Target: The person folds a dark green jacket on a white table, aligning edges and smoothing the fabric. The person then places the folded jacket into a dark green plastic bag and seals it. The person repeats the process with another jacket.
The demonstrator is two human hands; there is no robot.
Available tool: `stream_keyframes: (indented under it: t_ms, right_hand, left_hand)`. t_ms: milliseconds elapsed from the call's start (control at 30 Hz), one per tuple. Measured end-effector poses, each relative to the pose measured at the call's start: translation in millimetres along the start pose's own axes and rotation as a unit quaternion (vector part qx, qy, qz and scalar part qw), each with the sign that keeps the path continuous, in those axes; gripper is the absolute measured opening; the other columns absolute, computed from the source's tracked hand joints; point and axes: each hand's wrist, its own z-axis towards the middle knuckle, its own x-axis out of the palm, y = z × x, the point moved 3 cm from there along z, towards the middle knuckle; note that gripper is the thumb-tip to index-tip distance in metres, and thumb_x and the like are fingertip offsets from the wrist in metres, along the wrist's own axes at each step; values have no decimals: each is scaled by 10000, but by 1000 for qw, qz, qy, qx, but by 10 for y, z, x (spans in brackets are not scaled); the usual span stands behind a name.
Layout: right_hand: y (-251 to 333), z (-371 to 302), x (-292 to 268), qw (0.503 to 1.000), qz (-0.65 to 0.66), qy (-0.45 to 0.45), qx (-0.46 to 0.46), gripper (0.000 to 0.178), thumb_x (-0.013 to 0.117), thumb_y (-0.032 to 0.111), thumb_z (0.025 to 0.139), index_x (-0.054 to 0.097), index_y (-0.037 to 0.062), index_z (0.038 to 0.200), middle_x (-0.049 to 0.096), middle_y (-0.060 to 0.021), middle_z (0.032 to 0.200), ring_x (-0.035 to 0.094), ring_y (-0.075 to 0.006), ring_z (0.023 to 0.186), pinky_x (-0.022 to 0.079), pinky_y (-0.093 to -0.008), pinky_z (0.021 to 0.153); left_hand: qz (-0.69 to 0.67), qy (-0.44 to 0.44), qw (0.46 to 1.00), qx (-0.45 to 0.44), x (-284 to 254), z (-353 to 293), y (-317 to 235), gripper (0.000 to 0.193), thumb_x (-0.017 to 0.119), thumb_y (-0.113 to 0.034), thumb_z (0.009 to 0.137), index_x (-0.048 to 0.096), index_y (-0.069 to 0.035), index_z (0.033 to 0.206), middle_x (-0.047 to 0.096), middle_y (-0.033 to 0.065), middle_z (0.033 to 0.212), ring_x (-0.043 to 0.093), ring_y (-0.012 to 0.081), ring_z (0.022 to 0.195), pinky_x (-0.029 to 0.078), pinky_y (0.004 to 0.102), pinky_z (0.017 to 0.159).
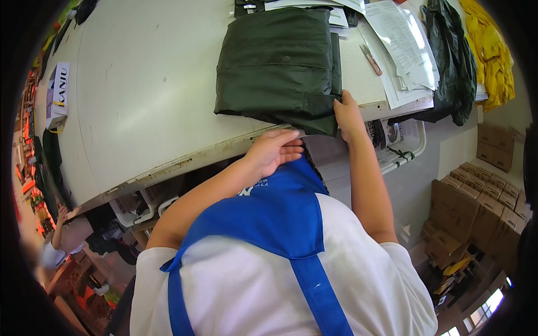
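A folded dark green garment [274, 67] of smooth, coated-looking cloth lies at the table's front edge, with a round snap on it. Its lower right corner hangs slightly over the edge. At that right side, the fingers of my right hand [348, 117] are closed on the garment's edge, thumb on top. My left hand [274, 151] is just in front of the table edge, below the garment's lower hem. Its fingers are partly bent and a little apart, and nothing shows in them.
The white table [134, 101] carries loose papers [400, 45] and a small cutter-like tool [371, 59] on the right. Beyond lie another dark green garment [451, 61] and yellow cloth [487, 50]. A white box [58, 95] stands far left. Cardboard boxes [471, 213] are stacked at right; white baskets [412, 151] sit underneath.
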Motion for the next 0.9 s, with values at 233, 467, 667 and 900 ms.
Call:
stream_keyframes:
  t_ms: [233, 467, 667, 900]
  right_hand:
    - [164, -124, 60, 977, -118, 178, 0, 325, 615, 154, 873, 532, -35, 1124, 623, -109, 897, 580, -162, 784, 484, -305, 683]
    - [1030, 955, -239, 972, -101, 156, -143, 535, 540, 61, 829, 450, 164, 1347, 524, -58, 1287, 582, -155, 937, 448, -294, 825]
    - [1021, 1350, -141, 953, -60, 273, -116, 440, 541, 69, 780, 558, 57, 1219, 594, -47, 1093, 550, -135, 934, 433, -259, 822]
    - [778, 1392, -69, 964, -76, 246, -63, 389, 595, 194, 845, 560, 32, 1197, 614, -53, 977, 549, -133, 818, 456, -287, 707]
  left_hand:
    - [-21, -52, 997, 62, 187, 124, 37, 206, 646, -157, 877, 550, -53, 1026, 628, 101, 993, 630, 206, 846, 552, 327, 731]
    - [-68, -96, 976, 183, 249, 48, -35, 186, 598, -49, 879, 512, -69, 1043, 611, 83, 994, 608, 186, 853, 545, 322, 711]
    - [-43, -79, 960, 267, 65, 207, -20, 244, 590, -9, 868, 521, -76, 1092, 605, 70, 1050, 587, 175, 921, 503, 312, 787]
    - [21, -114, 953, 280, 25, 275, -37, 311, 582, 31, 849, 533, -60, 1142, 605, 59, 1074, 583, 161, 947, 474, 305, 866]
